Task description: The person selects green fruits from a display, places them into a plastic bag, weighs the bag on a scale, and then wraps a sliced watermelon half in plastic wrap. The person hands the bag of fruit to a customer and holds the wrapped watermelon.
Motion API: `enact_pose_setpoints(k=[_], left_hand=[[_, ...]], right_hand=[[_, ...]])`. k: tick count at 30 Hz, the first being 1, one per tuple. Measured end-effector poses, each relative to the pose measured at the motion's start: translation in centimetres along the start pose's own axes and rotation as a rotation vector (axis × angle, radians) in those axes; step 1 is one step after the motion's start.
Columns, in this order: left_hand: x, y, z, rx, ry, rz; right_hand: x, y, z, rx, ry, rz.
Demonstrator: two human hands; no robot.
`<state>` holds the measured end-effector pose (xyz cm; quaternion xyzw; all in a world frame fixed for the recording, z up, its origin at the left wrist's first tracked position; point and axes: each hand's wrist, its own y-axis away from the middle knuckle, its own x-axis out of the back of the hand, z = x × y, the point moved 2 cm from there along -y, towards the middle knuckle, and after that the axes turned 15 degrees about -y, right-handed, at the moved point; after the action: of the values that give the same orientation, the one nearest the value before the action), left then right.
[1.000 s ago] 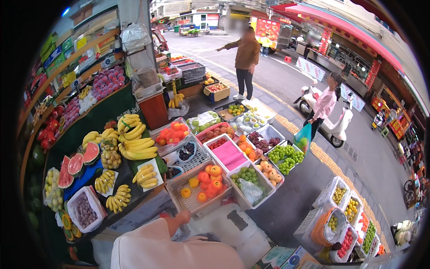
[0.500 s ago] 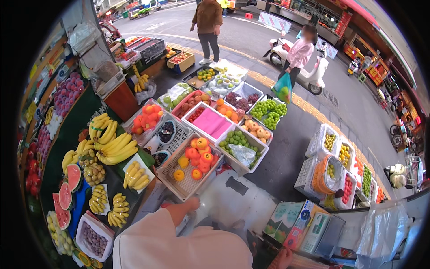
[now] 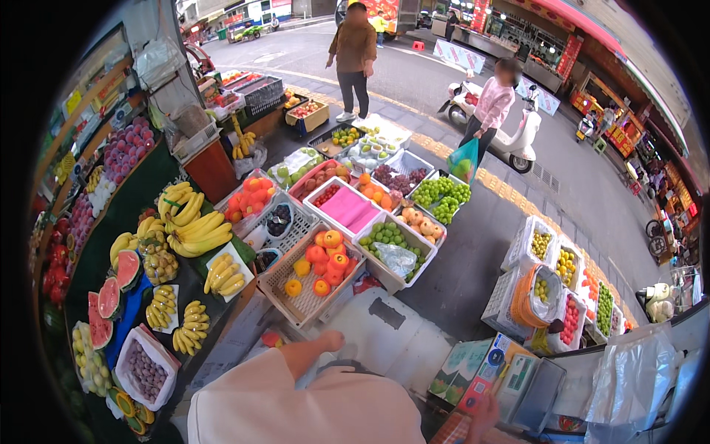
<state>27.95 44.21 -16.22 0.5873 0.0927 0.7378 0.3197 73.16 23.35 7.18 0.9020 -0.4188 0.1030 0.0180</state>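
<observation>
So from my end, the left hand [image 3: 332,340] sits low in the middle of the head view, over a whitish flat surface [image 3: 421,342], just below the beige crate [image 3: 303,305]. It's rounded and a bit soft on my feed, so I can't tell if it's closed, or whether it's touching anything. The crate holds red and orange fruit [image 3: 336,264] bunched to the right, plus a couple of yellow-orange ones on the left.

Right hand [image 3: 484,416] is down at the bottom edge, beside some orange checked material [image 3: 452,429] and near a colorful box [image 3: 473,370]. Blurry there, so honestly I can't say open, closed or gripping. Just right of that box is what's probably a weighing scale [image 3: 520,374].

Limes [image 3: 388,235] are in the white crate up and right of the beige one, clear plastic lying on them. Over left: bananas [image 3: 196,237], cut watermelon [image 3: 109,297] and a white-lined basket of small purple fruit [image 3: 146,368]. Out front, someone in pink [image 3: 494,103] is carrying a teal bag [image 3: 464,157] next to a white scooter [image 3: 525,140].
</observation>
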Motion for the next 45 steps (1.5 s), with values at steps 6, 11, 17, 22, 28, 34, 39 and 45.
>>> enact_pose_setpoints(k=[6, 11, 17, 22, 28, 34, 39, 45], left_hand=[[1.1, 0.8, 1.3, -0.016, 0.037, 0.041], [2.7, 1.7, 0.0, 0.062, 0.03, 0.071], [-0.2, -0.4, -4.5, 0.042, -0.095, -0.025], [2.3, -1.3, -0.9, -0.037, -0.054, -0.049], [-1.2, -6.3, -1.2, -0.104, 0.129, -0.13], [0.5, -9.4, 0.4, -0.108, 0.31, -0.419], [2.2, -8.6, 5.0, -0.131, 0.095, -0.512], [2.9, -9.9, 4.6, -0.154, 0.133, -0.471]], right_hand=[[0.8, -0.7, 1.1, -0.008, -0.019, 0.024], [-1.1, -0.2, -1.3, 0.041, -0.044, 0.009], [0.6, 0.6, -5.6, 0.181, 0.176, 0.045], [7.1, 1.6, -7.9, 0.168, 0.334, 0.323], [10.7, 5.5, -18.6, 0.428, 0.657, 0.66], [20.3, 11.4, -23.7, 0.434, 1.244, 1.047], [32.4, 21.4, -22.0, -0.12, 1.67, 1.459], [38.0, 26.2, -14.7, -0.746, 1.79, 1.392]])
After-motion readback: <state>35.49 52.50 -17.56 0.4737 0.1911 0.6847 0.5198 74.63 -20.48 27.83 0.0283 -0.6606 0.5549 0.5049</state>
